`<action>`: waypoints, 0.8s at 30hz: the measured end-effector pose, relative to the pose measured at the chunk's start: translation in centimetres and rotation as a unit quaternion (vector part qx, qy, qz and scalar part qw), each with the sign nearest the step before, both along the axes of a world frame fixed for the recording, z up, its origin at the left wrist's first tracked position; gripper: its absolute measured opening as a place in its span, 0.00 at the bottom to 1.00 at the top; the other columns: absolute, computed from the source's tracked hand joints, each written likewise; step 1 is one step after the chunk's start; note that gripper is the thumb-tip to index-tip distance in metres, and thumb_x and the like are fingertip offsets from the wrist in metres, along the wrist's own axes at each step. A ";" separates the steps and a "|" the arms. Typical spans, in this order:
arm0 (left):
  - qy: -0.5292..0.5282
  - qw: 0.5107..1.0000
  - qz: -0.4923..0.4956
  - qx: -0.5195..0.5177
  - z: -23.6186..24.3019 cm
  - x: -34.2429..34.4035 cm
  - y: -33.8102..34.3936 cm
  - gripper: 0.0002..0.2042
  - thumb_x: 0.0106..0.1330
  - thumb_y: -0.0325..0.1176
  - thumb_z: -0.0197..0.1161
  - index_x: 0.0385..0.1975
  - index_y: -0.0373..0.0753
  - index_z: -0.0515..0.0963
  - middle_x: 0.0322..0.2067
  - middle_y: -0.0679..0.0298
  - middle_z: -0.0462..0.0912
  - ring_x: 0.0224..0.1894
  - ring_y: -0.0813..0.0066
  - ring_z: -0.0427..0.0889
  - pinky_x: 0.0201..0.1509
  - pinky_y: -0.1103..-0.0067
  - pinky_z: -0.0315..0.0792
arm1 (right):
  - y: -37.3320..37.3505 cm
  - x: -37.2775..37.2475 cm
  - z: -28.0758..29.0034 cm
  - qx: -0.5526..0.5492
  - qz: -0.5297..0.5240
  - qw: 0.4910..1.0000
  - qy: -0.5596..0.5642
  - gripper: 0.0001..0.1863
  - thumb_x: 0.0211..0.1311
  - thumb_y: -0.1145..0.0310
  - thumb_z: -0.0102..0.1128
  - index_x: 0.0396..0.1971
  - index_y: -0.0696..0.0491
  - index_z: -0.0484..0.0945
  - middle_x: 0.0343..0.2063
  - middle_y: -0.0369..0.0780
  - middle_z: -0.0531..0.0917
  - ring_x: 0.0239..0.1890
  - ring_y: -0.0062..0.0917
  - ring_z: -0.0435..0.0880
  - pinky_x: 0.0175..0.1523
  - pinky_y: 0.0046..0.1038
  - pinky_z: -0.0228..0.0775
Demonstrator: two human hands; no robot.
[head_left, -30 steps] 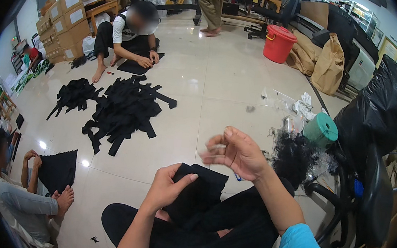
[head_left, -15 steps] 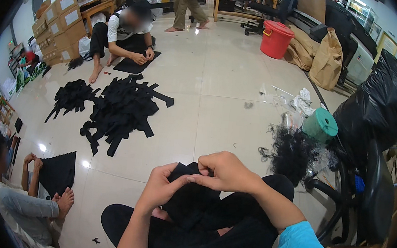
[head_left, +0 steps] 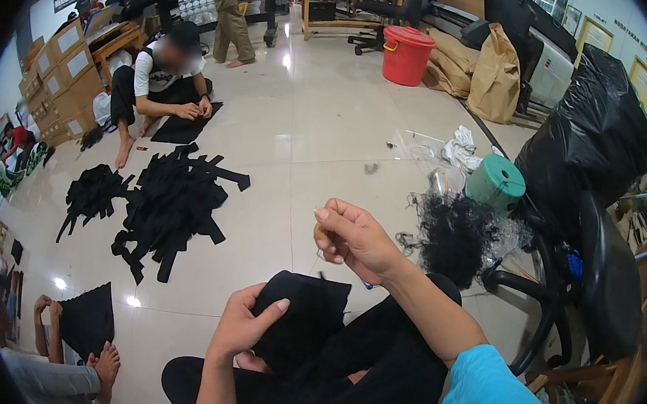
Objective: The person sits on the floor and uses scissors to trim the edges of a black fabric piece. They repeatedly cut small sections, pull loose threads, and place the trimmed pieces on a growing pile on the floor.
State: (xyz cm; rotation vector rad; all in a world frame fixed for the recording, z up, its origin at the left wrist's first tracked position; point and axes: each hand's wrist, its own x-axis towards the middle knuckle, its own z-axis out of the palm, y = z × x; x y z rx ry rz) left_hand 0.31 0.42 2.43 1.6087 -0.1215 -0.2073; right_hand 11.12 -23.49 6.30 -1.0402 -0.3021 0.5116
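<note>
My left hand (head_left: 242, 322) grips a piece of black fabric (head_left: 300, 311) above my lap, thumb on top and fingers behind it. A straight cut edge shows on the fabric's right side, with a short dark strand at the top. My right hand (head_left: 357, 239) is raised above and right of the fabric, apart from it, with fingers curled and thumb pressed to the index finger. What it pinches, if anything, is too small to make out. A small blue tip (head_left: 368, 286) shows just below that hand. My crossed legs in black trousers lie beneath.
Piles of black fabric strips (head_left: 173, 204) lie ahead left. One person (head_left: 169, 73) sits beyond them with black cloth; another (head_left: 48, 362) holds cloth at the left. At right are tangled black threads (head_left: 455, 240), a green cylinder (head_left: 496, 182), a black bag (head_left: 598, 141) and a chair base (head_left: 542, 298).
My right hand has left the fabric and moved up, fingers curled. The left hand keeps its hold, and the fabric now spreads more openly. The view has shifted right; the standing person has stepped left.
</note>
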 end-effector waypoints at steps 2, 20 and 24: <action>0.019 1.000 -0.005 -0.007 0.4 0.2 0.3 0.13 0.72 0.34 0.71 0.46 0.29 0.85 0.35 0.66 0.89 0.37 0.82 0.83 0.45 0.81 0.78 | -0.7 0.6 -1.2 -0.015 0.005 1.000 -0.019 0.11 0.79 0.64 0.59 0.34 0.49 0.71 0.33 0.34 0.82 0.26 0.15 0.72 0.29 0.20 0.64; 0.024 0.998 0.041 0.037 0.9 0.1 2.0 0.10 0.72 0.33 0.71 0.37 0.31 0.84 0.29 0.72 0.83 0.32 0.86 0.77 0.37 0.84 0.71 | 3.2 -3.0 -1.8 -0.379 0.045 0.857 -0.346 0.25 0.66 0.58 0.71 0.15 0.54 0.70 0.12 0.36 0.71 0.18 0.24 0.66 0.26 0.31 0.60; 0.018 0.998 0.056 0.003 1.4 -0.2 1.1 0.09 0.66 0.31 0.75 0.34 0.30 0.85 0.27 0.70 0.85 0.29 0.85 0.79 0.34 0.84 0.73 | 1.8 -1.4 -1.9 -0.279 0.071 0.936 -0.204 0.25 0.66 0.61 0.73 0.13 0.50 0.69 0.13 0.26 0.68 0.19 0.10 0.62 0.24 0.24 0.53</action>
